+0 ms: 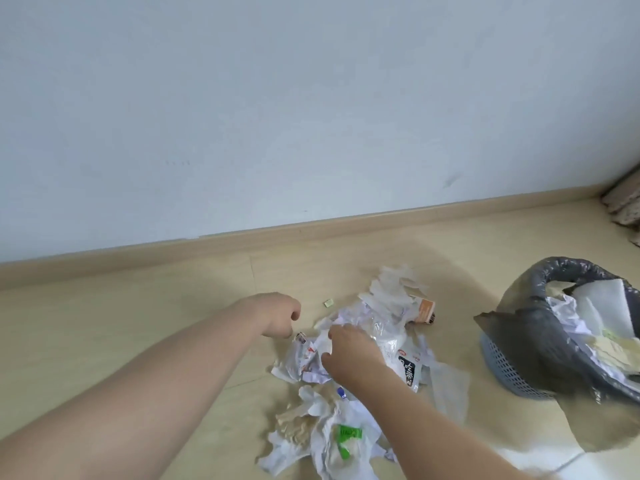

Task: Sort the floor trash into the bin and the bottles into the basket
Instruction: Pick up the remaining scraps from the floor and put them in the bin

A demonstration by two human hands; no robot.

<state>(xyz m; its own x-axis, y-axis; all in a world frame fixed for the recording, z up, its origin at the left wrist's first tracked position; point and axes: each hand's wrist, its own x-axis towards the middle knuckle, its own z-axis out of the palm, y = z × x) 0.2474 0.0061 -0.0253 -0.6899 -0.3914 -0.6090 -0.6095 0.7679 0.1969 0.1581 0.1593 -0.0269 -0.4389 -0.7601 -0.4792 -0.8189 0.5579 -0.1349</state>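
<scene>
Your right hand (349, 355) lies with fingers spread and relaxed on the crumpled paper and wrappers (346, 375) heaped on the floor (138, 306), gripping nothing, while your left hand (278, 315) hovers beside it with fingers curled (what they hold, if anything, cannot be told), the lined bin (540, 327) standing well to the right.
</scene>
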